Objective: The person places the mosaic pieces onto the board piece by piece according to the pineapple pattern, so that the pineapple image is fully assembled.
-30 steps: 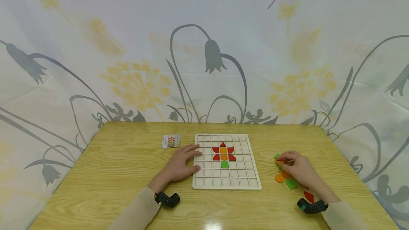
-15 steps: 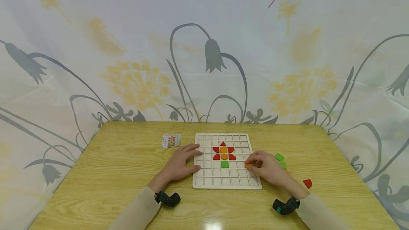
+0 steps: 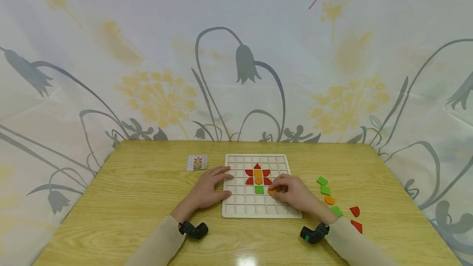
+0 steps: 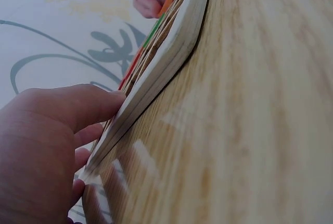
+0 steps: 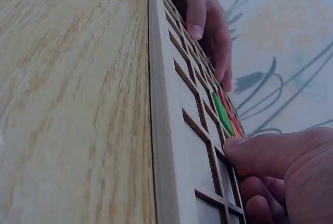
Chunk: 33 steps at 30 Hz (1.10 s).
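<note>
A pale wooden grid board (image 3: 244, 212) lies on the table. Its middle cells hold a red triangle (image 3: 257, 166), several red petal-shaped tiles (image 3: 249, 173), an orange square (image 3: 257, 173), an orange disc (image 3: 258, 181) and a green square (image 3: 259, 189). My left hand (image 3: 208, 188) rests with spread fingers on the board's left edge; its thumb touches the rim in the left wrist view. Over the board, just right of the green square, my right hand (image 3: 295, 192) pinches an orange tile (image 3: 272, 191) between thumb and fingers. Those fingers hide most of its outline.
Loose tiles lie right of the board: several green squares (image 3: 325, 190), an orange disc (image 3: 329, 200) and two red pieces (image 3: 354, 211). A small pattern card (image 3: 197, 162) sits beyond my left hand. Patterned cloth (image 3: 166, 52) hangs behind the table's far edge.
My right hand has moved left from the loose tiles to the board, carrying the orange tile to beside the green square. My left hand has stayed in place.
</note>
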Available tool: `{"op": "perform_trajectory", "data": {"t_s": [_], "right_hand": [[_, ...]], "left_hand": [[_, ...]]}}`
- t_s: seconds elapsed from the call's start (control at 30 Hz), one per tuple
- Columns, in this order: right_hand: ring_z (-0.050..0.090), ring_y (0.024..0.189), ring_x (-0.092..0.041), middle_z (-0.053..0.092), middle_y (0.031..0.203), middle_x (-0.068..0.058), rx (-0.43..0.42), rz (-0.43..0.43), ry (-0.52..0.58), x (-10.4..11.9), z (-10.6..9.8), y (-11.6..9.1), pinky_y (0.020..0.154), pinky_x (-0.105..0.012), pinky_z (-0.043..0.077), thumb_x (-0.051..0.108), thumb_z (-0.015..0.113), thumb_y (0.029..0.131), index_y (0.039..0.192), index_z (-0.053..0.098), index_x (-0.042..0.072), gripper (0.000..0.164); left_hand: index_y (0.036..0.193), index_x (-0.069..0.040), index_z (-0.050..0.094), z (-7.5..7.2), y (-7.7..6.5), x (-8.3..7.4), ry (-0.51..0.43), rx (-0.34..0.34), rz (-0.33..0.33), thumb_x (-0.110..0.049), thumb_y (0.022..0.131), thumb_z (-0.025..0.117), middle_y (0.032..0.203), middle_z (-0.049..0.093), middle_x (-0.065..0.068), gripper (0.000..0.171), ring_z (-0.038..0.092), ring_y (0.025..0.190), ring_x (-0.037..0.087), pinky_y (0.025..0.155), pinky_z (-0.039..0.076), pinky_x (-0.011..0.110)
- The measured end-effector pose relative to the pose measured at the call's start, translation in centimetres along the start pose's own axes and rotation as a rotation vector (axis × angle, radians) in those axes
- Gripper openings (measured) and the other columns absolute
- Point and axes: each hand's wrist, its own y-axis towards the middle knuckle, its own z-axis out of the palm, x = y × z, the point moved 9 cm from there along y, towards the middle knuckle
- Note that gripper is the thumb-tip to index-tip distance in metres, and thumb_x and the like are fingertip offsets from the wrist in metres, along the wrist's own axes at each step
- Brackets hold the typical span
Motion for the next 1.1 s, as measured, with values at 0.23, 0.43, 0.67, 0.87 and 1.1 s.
{"op": "perform_trajectory", "data": {"t_s": [0.23,0.43,0.67,0.87,1.1], "right_hand": [[0.053,0.076,-0.011,0.062,0.095,0.006,0.025,0.079,-0.019,-0.5,0.2,0.4,0.064,-0.026,0.046,0.014,0.076,0.089,0.099,0.077,0.018,0.01],[0.052,0.074,-0.012,0.062,0.093,0.006,0.054,0.091,-0.019,-0.8,0.2,0.7,0.063,-0.026,0.046,0.016,0.074,0.091,0.099,0.077,0.017,0.009],[0.05,0.074,-0.01,0.062,0.095,0.004,0.122,0.085,-0.01,-0.7,0.1,1.2,0.064,-0.025,0.043,0.009,0.068,0.094,0.1,0.076,0.012,0.011],[0.049,0.072,-0.012,0.062,0.093,0.003,0.138,0.116,0.019,-0.8,0.1,1.4,0.062,-0.025,0.042,0.01,0.069,0.093,0.101,0.075,0.012,0.01],[0.049,0.069,-0.011,0.061,0.09,0.003,0.125,0.12,0.015,-0.7,0.2,1.4,0.061,-0.025,0.042,0.009,0.071,0.092,0.1,0.075,0.011,0.009]], "left_hand": [[0.132,-0.011,0.065,-0.1,0.0,0.0,0.012,-0.004,0.0,-0.033,0.092,0.067,0.153,0.044,0.009,0.045,0.033,0.142,0.037,0.113,0.026,0.06],[0.131,-0.012,0.065,-0.1,0.0,0.1,0.01,-0.004,0.0,-0.034,0.092,0.067,0.153,0.044,0.008,0.045,0.034,0.142,0.036,0.112,0.027,0.061],[0.132,-0.013,0.065,-0.1,0.0,0.1,0.006,0.0,-0.008,-0.033,0.092,0.067,0.153,0.044,0.008,0.045,0.033,0.143,0.036,0.113,0.026,0.061],[0.132,-0.014,0.065,-0.1,0.1,0.1,0.016,0.0,-0.009,-0.034,0.092,0.067,0.153,0.044,0.007,0.045,0.034,0.142,0.035,0.113,0.026,0.06],[0.132,-0.015,0.065,0.0,0.1,0.3,0.014,0.009,-0.033,-0.033,0.091,0.068,0.154,0.043,0.005,0.045,0.033,0.144,0.034,0.114,0.025,0.058]]}}
